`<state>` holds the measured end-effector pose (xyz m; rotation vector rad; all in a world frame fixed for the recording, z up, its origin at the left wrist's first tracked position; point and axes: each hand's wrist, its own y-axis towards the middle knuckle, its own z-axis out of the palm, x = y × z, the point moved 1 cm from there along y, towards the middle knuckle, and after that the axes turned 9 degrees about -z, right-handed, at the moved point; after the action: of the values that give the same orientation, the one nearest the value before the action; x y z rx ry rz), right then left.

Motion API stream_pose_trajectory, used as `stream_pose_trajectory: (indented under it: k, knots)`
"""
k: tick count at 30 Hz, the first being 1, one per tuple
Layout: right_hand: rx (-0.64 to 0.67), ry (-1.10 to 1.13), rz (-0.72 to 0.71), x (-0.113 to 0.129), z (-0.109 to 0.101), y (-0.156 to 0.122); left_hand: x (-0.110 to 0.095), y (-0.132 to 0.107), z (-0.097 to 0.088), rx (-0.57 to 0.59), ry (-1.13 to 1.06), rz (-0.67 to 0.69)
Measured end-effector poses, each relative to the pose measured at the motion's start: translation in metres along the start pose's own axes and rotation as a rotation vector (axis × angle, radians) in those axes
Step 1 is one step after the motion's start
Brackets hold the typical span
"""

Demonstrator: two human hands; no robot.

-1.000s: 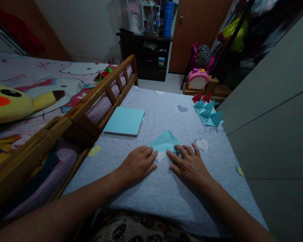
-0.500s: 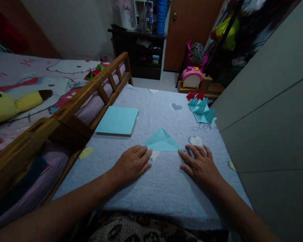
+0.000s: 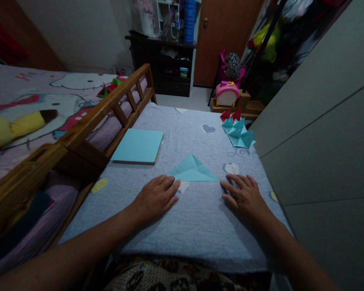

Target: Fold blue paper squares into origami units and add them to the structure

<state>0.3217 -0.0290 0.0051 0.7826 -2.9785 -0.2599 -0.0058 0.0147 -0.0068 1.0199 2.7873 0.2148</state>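
A light blue paper folded into a triangle [image 3: 193, 171] lies flat on the grey-blue blanket [image 3: 197, 218] in front of me. My left hand [image 3: 156, 197] rests palm down on the blanket, its fingertips touching the triangle's lower left corner. My right hand [image 3: 244, 195] lies flat with fingers spread, just right of the triangle's right corner and apart from it. Neither hand holds anything.
A stack of light blue square paper [image 3: 138, 146] lies to the left beside a wooden bed rail [image 3: 109, 109]. Several folded blue and red paper pieces [image 3: 237, 130] sit at the far right. A grey wall panel [image 3: 321, 133] borders the right side. A yellow plush toy [image 3: 9, 127] lies on the bed.
My right hand has slid rightward off the folded triangle and now rests clear of it. My left hand has drawn back slightly to the triangle's left corner.
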Motion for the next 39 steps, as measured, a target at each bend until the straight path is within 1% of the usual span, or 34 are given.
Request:
stream_pose_trajectory:
  k: [2, 4, 6, 9, 11, 13, 17, 23, 25, 27, 30, 33, 35, 37, 39]
  knots:
    - [-0.039, 0.037, -0.003, 0.003, -0.004, 0.009, -0.001, 0.002, -0.002, 0.022, 0.011, -0.005]
    - [-0.067, 0.055, -0.007, 0.013, -0.007, 0.023, -0.003, 0.006, -0.005, 0.041, 0.026, -0.003]
    - [-0.044, 0.095, -0.070, 0.030, -0.007, 0.040, -0.007, 0.012, -0.007, 0.050, 0.041, 0.016]
    - [0.029, 0.149, -0.176, 0.057, -0.002, 0.062, -0.012, 0.019, -0.007, 0.062, 0.042, 0.025]
    - [0.063, 0.152, -0.184, 0.069, 0.002, 0.070, -0.013, 0.020, -0.006, 0.068, 0.043, 0.019]
    - [0.079, 0.144, -0.179, 0.072, 0.005, 0.072, -0.010, 0.017, -0.005, 0.066, 0.048, 0.015]
    - [0.078, 0.136, -0.155, 0.060, 0.008, 0.062, 0.001, 0.004, -0.007, 0.048, 0.060, -0.007]
    - [0.015, 0.126, -0.073, 0.026, 0.010, 0.024, 0.015, -0.020, -0.009, -0.004, 0.054, -0.074]
    - [0.004, 0.116, -0.045, 0.015, 0.009, 0.013, 0.016, -0.025, -0.011, 0.002, 0.038, -0.093]
    - [0.003, 0.110, -0.029, 0.007, 0.005, 0.009, 0.018, -0.026, -0.014, 0.032, 0.003, -0.128]
    - [0.024, 0.148, -0.004, 0.000, -0.001, 0.018, 0.020, -0.020, -0.019, 0.070, -0.093, -0.224]
    - [0.068, 0.226, 0.019, 0.002, -0.003, 0.042, 0.020, -0.003, -0.021, 0.043, -0.203, -0.319]
    - [0.013, 0.219, 0.087, 0.006, 0.000, 0.057, 0.019, 0.010, -0.020, 0.020, -0.249, -0.370]
    - [0.008, 0.227, 0.122, 0.010, 0.006, 0.068, 0.017, 0.022, -0.018, 0.035, -0.294, -0.380]
    - [0.012, 0.259, 0.140, 0.013, 0.013, 0.074, 0.015, 0.030, -0.017, 0.045, -0.323, -0.400]
